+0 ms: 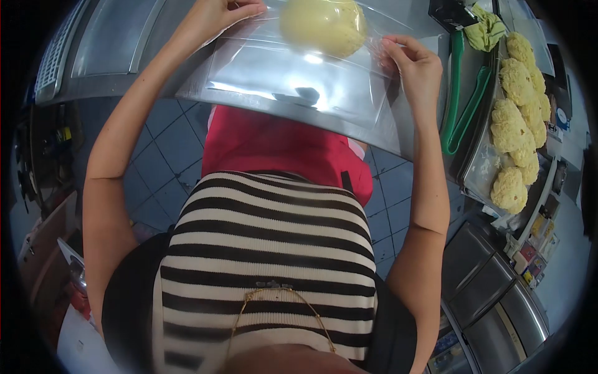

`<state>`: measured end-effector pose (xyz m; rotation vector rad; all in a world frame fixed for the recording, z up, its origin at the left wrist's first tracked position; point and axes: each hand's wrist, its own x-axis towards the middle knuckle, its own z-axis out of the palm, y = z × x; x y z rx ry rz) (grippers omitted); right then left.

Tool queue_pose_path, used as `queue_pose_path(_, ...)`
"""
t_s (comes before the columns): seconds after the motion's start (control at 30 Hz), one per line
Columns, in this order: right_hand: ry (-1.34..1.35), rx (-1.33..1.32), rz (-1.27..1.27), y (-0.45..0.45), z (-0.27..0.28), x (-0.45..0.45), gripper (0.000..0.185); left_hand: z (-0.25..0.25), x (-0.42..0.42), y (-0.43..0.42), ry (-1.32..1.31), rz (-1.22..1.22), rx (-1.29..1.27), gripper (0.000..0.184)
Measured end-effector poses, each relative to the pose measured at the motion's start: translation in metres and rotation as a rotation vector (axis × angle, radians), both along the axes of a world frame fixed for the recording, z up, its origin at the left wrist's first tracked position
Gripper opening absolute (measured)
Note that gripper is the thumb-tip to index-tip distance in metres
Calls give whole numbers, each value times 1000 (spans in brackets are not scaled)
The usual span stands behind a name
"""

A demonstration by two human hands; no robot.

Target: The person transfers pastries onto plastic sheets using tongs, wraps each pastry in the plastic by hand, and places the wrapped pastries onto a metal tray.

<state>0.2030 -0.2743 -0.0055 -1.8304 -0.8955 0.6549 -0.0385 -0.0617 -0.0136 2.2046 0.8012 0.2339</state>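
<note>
A rounded pale yellow food mound [324, 28] lies on the metal counter at the top of the head view, under or inside clear plastic film [299, 81]. My left hand [233, 14] is at the film's upper left, thumb and fingers pinched together on its edge. On the opposite side, my right hand [412, 57] pinches the film's right edge between thumb and forefinger. The sheet stretches between both hands and spreads toward the counter's front edge, with glare on it. I cannot tell whether the film is a bag or a loose sheet.
Right of my right hand lie green tongs [453, 93] and a crumpled yellow-green cloth or leaf [484, 28]. Beyond them a metal tray [476, 177] holds several shaggy yellow mounds [514, 128]. A white grated panel [59, 53] stands at far left. Tiled floor [162, 149] shows below.
</note>
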Motion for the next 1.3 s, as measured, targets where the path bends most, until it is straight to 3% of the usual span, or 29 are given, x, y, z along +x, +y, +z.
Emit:
queue_pose_path(0.13, -126, -48, 49, -2, 3, -4, 15, 34, 11, -13, 293, -123, 185, 31)
queue_pose_path(0.17, -125, -49, 45, -3, 5, -5, 15, 45, 13, -20, 192, -188, 308, 26)
queue_pose_path(0.23, -588, -38, 169, -3, 11, -5, 15, 58, 18, -31, -19, -317, 551, 18)
queue_pose_path(0.27, -819, -34, 232, -4, 14, -5, 16, 56, 21, -31, -19, -322, 549, 18)
queue_pose_path(0.4, -893, -39, 411, 9, 17, 7, 17, 49, 32, -27, 31, -225, 293, 18)
queue_pose_path(0.5, -669, -178, 462, 24, 23, 8, 15, 55, 39, -24, 235, -296, 365, 16)
queue_pose_path(0.67, -445, -245, 586, 32, 17, 23, 13, 55, 42, -19, 266, -355, 273, 16)
queue_pose_path(0.8, -265, -179, 545, 26, 14, 23, 14, 52, 37, -9, 196, -394, 131, 16)
queue_pose_path(0.93, -397, -242, 539, 28, 14, 17, 18, 36, 29, -5, 86, -391, 117, 18)
queue_pose_path(1.03, -299, -228, 564, 22, 17, 27, 20, 11, 29, 6, -742, -699, 92, 19)
queue_pose_path(1.07, -246, -224, 575, 20, 18, 29, 21, 15, 25, 3, -747, -703, 89, 19)
queue_pose_path(1.17, -223, -227, 592, 4, 38, 18, 23, 33, 4, -12, 34, -323, 84, 27)
queue_pose_path(1.3, -341, -254, 591, 1, 37, 10, 29, 32, 1, -18, -14, -397, 152, 25)
